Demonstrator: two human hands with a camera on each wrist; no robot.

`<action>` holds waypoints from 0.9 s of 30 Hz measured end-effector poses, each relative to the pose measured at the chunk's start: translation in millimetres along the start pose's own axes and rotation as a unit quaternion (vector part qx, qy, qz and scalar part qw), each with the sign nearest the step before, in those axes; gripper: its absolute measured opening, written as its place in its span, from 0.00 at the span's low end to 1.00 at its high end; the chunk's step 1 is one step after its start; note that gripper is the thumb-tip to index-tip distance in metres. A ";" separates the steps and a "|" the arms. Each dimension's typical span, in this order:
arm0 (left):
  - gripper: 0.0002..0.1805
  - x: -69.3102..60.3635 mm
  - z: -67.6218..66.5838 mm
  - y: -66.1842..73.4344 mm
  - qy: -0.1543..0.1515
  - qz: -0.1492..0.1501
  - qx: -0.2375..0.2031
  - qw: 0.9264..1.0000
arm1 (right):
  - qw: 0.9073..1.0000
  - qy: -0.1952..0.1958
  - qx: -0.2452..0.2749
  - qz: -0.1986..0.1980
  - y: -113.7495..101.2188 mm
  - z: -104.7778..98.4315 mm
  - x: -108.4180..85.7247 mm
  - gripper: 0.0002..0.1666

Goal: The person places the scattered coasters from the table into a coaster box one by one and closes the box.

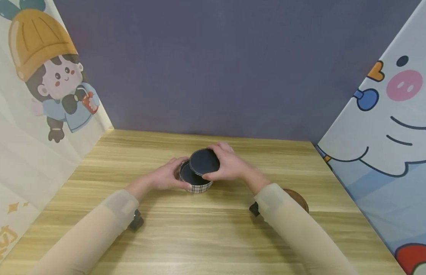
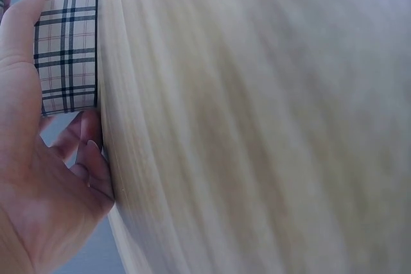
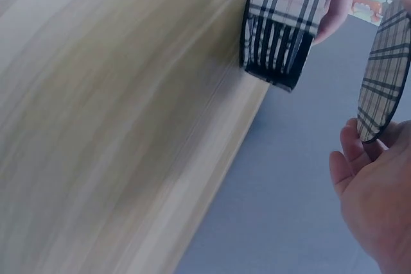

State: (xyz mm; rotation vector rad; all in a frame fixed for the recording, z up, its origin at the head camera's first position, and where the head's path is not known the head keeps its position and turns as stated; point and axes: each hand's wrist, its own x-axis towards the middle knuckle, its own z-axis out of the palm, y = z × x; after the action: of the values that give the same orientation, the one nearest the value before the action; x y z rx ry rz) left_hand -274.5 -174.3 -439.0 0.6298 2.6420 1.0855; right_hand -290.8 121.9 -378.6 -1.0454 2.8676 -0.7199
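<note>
A round plaid box with a dark inside stands on the wooden table. My left hand grips its left side, the thumb along the near wall. In the left wrist view that thumb lies against the checked wall. Above the box, a round lid covers part of its opening, held at its right edge by my right hand. The lid's dark face is towards the head camera. Its plaid face shows in the right wrist view, where a gap separates lid and box. There, the box wall has a dark striped patch.
A round brown wooden object lies on the table, partly hidden behind my right forearm. A grey-blue panel rises at the table's far edge. Printed cartoon sheets stand along both sides.
</note>
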 end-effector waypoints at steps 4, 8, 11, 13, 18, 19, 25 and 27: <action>0.64 1.4 -0.4 1.9 0.001 0.001 -0.002 1.000 | 1.000 -0.006 -0.001 -0.001 -0.4 4.5 5.7 0.65; 0.64 3.8 -0.2 2.9 0.002 0.001 0.002 1.000 | 1.000 -0.011 0.006 -0.006 -1.0 7.6 10.5 0.65; 0.64 5.0 0.2 3.7 0.002 -0.002 0.003 1.000 | 1.000 -0.016 0.006 -0.012 0.0 10.1 13.4 0.65; 0.65 5.5 0.3 4.2 0.002 -0.005 0.001 1.000 | 1.000 -0.019 0.003 -0.017 1.4 12.0 15.2 0.65; 0.65 7.7 1.2 3.4 -0.004 -0.008 -0.002 1.000 | 0.999 -0.030 -0.007 -0.021 4.3 16.2 18.2 0.65; 0.64 8.1 1.4 3.1 -0.005 -0.007 -0.002 1.000 | 0.999 -0.032 -0.008 -0.022 5.0 17.1 18.8 0.65; 0.64 10.7 2.4 3.0 -0.007 -0.006 -0.006 1.000 | 0.999 -0.042 -0.010 -0.030 9.8 21.9 22.3 0.66; 0.64 11.6 2.7 3.2 -0.007 -0.008 -0.011 1.000 | 0.998 -0.044 -0.010 -0.033 11.3 23.0 23.2 0.66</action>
State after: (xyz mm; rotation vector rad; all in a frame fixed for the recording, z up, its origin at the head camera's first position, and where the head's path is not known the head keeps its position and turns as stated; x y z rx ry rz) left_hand -282.8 -165.2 -439.1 0.6082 2.6151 1.1001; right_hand -312.0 105.7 -400.5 -1.1475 2.7847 -0.6336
